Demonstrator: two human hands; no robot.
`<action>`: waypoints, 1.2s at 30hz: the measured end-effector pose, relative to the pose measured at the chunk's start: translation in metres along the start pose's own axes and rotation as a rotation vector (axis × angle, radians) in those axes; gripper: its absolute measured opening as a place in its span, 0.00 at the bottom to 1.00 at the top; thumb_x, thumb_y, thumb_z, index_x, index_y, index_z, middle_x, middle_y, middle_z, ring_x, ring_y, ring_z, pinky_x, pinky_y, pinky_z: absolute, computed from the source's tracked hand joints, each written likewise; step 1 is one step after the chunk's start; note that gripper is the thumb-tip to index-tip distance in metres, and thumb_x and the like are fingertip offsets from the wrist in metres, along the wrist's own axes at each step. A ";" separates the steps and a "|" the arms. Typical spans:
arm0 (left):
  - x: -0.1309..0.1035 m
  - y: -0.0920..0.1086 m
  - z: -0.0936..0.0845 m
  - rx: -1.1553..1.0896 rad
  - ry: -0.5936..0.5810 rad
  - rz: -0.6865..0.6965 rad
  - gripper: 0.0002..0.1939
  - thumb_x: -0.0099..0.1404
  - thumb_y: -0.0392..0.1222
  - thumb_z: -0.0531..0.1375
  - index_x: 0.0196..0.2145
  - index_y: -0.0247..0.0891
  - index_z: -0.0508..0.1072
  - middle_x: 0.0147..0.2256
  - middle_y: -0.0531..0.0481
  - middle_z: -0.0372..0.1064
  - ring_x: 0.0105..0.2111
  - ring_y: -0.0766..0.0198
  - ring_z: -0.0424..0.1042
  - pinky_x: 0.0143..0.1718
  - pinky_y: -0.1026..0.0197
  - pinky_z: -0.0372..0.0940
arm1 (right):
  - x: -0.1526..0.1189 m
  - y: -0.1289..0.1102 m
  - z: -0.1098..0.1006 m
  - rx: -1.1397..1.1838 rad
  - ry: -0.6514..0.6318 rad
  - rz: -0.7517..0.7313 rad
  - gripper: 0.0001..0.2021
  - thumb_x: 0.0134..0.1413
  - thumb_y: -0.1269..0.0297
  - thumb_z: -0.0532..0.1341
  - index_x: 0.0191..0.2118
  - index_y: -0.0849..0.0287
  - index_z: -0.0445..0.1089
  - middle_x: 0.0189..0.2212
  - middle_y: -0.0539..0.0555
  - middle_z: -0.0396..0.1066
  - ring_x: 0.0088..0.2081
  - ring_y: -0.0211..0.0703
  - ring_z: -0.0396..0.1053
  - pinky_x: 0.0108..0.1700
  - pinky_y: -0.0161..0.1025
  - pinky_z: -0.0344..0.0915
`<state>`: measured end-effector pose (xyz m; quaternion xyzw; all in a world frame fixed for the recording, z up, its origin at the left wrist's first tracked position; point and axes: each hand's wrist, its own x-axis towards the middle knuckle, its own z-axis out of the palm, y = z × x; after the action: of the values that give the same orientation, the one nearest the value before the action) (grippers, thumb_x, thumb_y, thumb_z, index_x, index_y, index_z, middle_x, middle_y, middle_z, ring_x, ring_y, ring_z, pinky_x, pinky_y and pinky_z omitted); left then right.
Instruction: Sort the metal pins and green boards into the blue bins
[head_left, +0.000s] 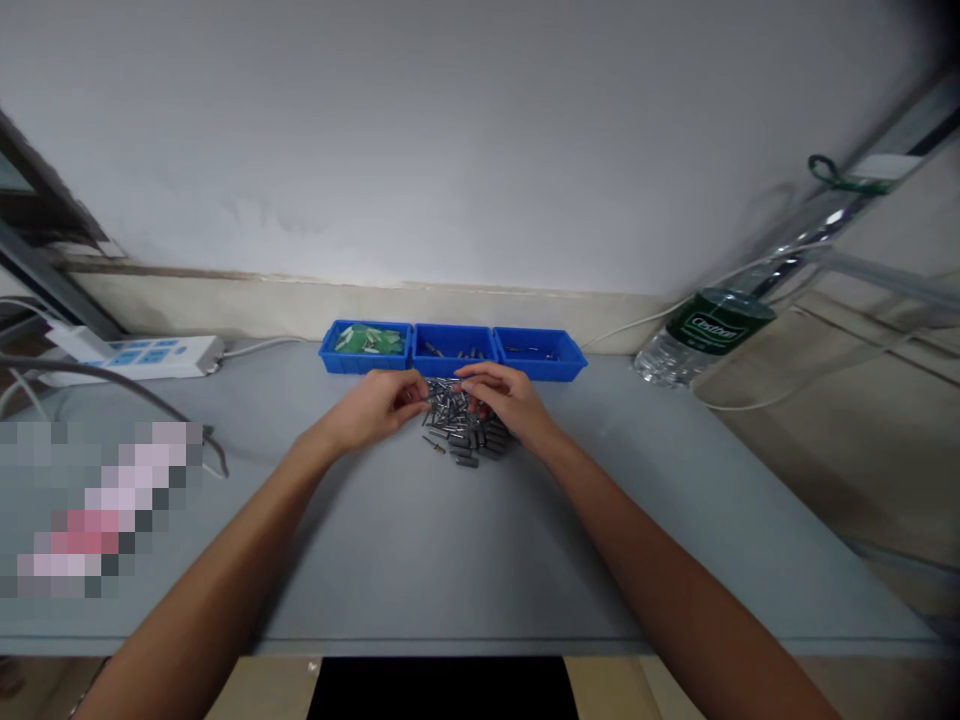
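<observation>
A pile of small metal parts, some thin pins and some thicker grey cylinders, lies in the middle of the grey table. At the left side of the pile, my left hand is closed, thumb and fingertips pinched together. My right hand reaches over the pile from the right with its fingers also pinched. What either hand grips is too small to make out. Just behind the hands stand three joined blue bins: the left bin holds green and pale pieces, while the middle bin and right bin contain a few small metal pieces.
A white power strip with cables lies at the back left. To the right, a large clear water bottle with a green label leans at the back. A blurred-out item is on the left. The wall closes off the table's back.
</observation>
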<state>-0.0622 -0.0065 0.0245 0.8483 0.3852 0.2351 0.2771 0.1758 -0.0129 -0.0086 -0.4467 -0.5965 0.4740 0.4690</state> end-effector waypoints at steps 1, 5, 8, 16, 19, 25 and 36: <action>0.001 0.002 0.001 -0.044 0.037 -0.002 0.07 0.67 0.44 0.62 0.38 0.37 0.75 0.31 0.49 0.76 0.31 0.62 0.73 0.34 0.60 0.67 | -0.001 -0.001 0.000 0.001 -0.022 -0.001 0.12 0.52 0.56 0.68 0.42 0.54 0.78 0.35 0.53 0.81 0.27 0.38 0.71 0.29 0.37 0.68; 0.003 0.007 0.006 -0.193 0.179 0.017 0.07 0.63 0.43 0.66 0.37 0.37 0.76 0.33 0.47 0.77 0.32 0.62 0.76 0.39 0.58 0.72 | -0.004 -0.007 0.000 0.028 -0.124 0.001 0.13 0.51 0.56 0.70 0.42 0.55 0.78 0.35 0.53 0.81 0.28 0.38 0.72 0.32 0.37 0.69; 0.002 0.007 0.008 -0.205 0.271 0.054 0.07 0.61 0.40 0.67 0.37 0.36 0.75 0.34 0.47 0.77 0.32 0.63 0.75 0.40 0.58 0.74 | -0.006 -0.009 0.001 0.047 -0.180 0.022 0.16 0.49 0.56 0.73 0.43 0.56 0.78 0.34 0.53 0.81 0.28 0.38 0.73 0.30 0.36 0.67; 0.002 0.012 0.013 -0.265 0.348 0.142 0.08 0.61 0.40 0.69 0.32 0.37 0.73 0.33 0.49 0.76 0.31 0.65 0.76 0.39 0.60 0.76 | -0.007 -0.007 0.004 0.136 -0.179 0.039 0.17 0.50 0.57 0.74 0.46 0.53 0.78 0.34 0.52 0.82 0.27 0.37 0.73 0.27 0.33 0.64; 0.002 0.013 0.014 -0.313 0.324 0.147 0.08 0.61 0.40 0.68 0.34 0.37 0.73 0.34 0.49 0.77 0.32 0.64 0.78 0.41 0.59 0.77 | -0.007 -0.006 0.006 0.169 -0.170 0.048 0.16 0.48 0.56 0.74 0.43 0.53 0.79 0.32 0.52 0.81 0.26 0.37 0.71 0.27 0.35 0.64; 0.002 0.004 0.016 -0.110 0.170 0.144 0.04 0.63 0.34 0.63 0.37 0.38 0.75 0.35 0.50 0.78 0.33 0.64 0.77 0.39 0.60 0.73 | -0.003 -0.004 0.002 0.061 -0.116 -0.015 0.12 0.48 0.56 0.73 0.38 0.54 0.80 0.29 0.50 0.77 0.26 0.37 0.69 0.30 0.37 0.67; 0.002 -0.005 0.026 0.170 -0.081 0.226 0.10 0.59 0.26 0.61 0.37 0.38 0.74 0.35 0.49 0.75 0.35 0.61 0.72 0.37 0.60 0.65 | 0.005 0.007 -0.005 0.006 0.106 -0.091 0.26 0.50 0.62 0.69 0.58 0.48 0.74 0.64 0.56 0.69 0.46 0.48 0.76 0.38 0.42 0.75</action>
<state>-0.0479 -0.0097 0.0028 0.9154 0.2944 0.1970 0.1913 0.1807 -0.0061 -0.0138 -0.4420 -0.5891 0.4296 0.5225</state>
